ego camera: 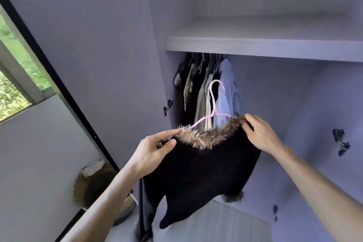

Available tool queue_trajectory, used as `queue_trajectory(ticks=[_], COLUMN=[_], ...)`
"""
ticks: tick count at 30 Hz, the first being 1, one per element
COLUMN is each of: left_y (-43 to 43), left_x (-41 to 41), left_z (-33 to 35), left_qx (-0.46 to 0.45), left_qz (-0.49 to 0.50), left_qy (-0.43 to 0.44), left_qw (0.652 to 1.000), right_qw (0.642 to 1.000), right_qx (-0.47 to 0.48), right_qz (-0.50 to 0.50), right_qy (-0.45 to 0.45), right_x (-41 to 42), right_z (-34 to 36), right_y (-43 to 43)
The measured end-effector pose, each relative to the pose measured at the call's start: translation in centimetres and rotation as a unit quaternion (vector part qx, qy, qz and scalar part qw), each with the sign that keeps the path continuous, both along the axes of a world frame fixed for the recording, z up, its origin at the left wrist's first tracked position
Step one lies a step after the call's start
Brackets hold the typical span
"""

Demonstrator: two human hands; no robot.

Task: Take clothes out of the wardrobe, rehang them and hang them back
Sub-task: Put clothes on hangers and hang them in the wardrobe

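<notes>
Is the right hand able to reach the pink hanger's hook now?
Probably yes: the hook stands free above the fur collar, nothing covers it, but the right hand grips the collar now.

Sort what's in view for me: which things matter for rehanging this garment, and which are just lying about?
In the job:
black fur-collared garment
pink hanger inside its collar
left hand and right hand, gripping the collar ends
hanging clothes under the shelf

Lying about:
window
round bin by the floor
</notes>
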State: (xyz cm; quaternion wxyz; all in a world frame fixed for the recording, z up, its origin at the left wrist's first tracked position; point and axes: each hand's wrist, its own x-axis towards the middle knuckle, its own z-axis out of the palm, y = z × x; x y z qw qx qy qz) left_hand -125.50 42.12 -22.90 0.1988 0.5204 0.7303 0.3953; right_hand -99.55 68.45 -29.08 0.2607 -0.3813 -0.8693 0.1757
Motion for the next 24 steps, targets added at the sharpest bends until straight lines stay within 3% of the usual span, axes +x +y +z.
queue_trajectory(ticks=[4, 7, 10, 14, 16, 20, 24], left_y=[4.5, 8.3, 12.7, 18.9, 21.3, 26.1, 31.5], left_x=[2.0, 4.4, 7.1, 9.8, 10.8, 13.0, 14.1], left_z=[-0.9, -2.6, -4.0, -5.5, -5.6, -6.0, -5.5], left_qx=[-0.007, -0.011, -0.019, -0.022, -0.015, -0.002, 0.032], left_qz=[-0.05, -0.049, -0.032, -0.009, 0.01, 0.029, 0.053], left_qy=[-0.066, -0.079, -0.08, -0.089, -0.093, -0.107, -0.139], left_qw=[0.997, 0.996, 0.996, 0.996, 0.995, 0.994, 0.988], right_qw=[0.995, 0.993, 0.991, 0.942, 0.929, 0.924, 0.877], right_qx=[-0.064, -0.073, 0.043, 0.267, 0.306, 0.278, 0.419], right_qz=[-0.039, -0.083, -0.126, -0.191, -0.208, -0.242, -0.233], right_qy=[-0.066, -0.047, 0.018, 0.063, 0.016, -0.1, -0.033], right_x=[2.3, 4.1, 5.1, 5.4, 5.1, 5.4, 5.6], right_z=[1.0, 3.0, 6.9, 12.0, 13.8, 14.3, 13.2], right_y=[3.5, 6.7, 9.9, 14.2, 16.2, 20.3, 22.8])
